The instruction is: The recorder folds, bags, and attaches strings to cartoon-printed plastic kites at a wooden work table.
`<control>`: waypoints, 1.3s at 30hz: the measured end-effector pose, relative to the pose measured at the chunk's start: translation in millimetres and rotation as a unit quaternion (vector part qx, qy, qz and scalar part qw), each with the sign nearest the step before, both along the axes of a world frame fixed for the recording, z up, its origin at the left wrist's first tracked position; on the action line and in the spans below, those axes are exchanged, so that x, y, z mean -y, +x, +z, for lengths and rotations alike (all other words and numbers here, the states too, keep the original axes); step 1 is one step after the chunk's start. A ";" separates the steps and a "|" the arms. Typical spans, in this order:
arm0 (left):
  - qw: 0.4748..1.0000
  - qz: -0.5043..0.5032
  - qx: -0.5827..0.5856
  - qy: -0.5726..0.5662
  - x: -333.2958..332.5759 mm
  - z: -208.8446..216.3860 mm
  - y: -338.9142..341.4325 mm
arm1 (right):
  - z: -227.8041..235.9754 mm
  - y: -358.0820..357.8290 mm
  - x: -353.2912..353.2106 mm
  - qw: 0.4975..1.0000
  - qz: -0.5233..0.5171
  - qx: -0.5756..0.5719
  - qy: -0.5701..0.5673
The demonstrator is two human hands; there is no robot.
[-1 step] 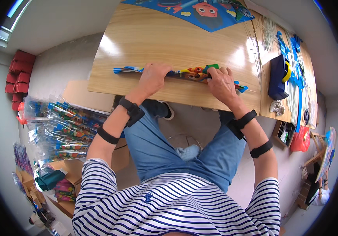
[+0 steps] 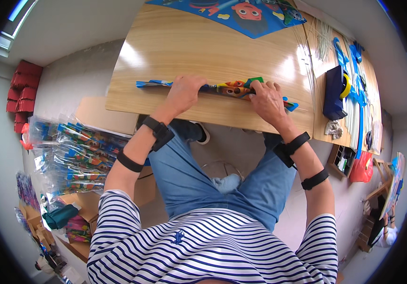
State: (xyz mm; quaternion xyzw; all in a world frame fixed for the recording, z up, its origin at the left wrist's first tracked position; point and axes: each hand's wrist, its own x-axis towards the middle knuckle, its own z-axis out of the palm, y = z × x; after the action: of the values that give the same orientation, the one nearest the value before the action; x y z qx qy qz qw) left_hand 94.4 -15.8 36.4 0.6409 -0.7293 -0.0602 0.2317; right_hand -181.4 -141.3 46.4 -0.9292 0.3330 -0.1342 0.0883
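Note:
A brightly printed kite [image 2: 231, 89], folded into a long narrow strip, lies across the wooden table near its front edge. On its left part my left hand [image 2: 185, 92] is closed, the knuckles up and the fingertips hidden. My right hand [image 2: 266, 97] grips the strip toward its right end, thumb and fingers bent around it. Orange and green print shows between the hands, and blue ends stick out past both. At the far side of the table lies a spread blue printed sheet [image 2: 241, 19] with a cartoon figure and a pointed corner.
On the right stand a dark blue tape dispenser [image 2: 333, 94] with a yellow roll, and bundles of thin rods [image 2: 324, 40]. Left of my legs are piled bagged printed packs [image 2: 83, 151] beside a cardboard box [image 2: 83, 208]. A red bag [image 2: 362, 168] hangs at the right; another person [image 2: 387, 234] is beyond.

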 end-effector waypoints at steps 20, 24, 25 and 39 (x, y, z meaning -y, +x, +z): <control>0.995 -0.048 0.079 -0.049 15.0 3.5 -68.7 | 11.1 18.3 16.2 0.984 -0.113 -0.125 0.059; 0.997 -0.013 0.076 -0.030 15.6 -0.8 -97.1 | 13.0 14.3 17.7 0.981 -0.138 -0.124 0.059; 0.997 -0.012 0.076 -0.025 16.8 -0.7 -97.8 | 13.1 12.1 20.0 0.983 -0.142 -0.117 0.025; 0.999 0.009 0.045 -0.001 20.1 -0.5 -99.4 | -13.7 20.5 36.0 0.989 -0.006 0.077 -0.127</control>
State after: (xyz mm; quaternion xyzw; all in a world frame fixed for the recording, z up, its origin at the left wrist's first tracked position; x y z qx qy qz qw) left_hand -4.9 -36.0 35.9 0.6494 -0.7331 -0.0282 0.2001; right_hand -160.9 -177.2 32.6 -0.9177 0.3113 -0.2468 -0.0056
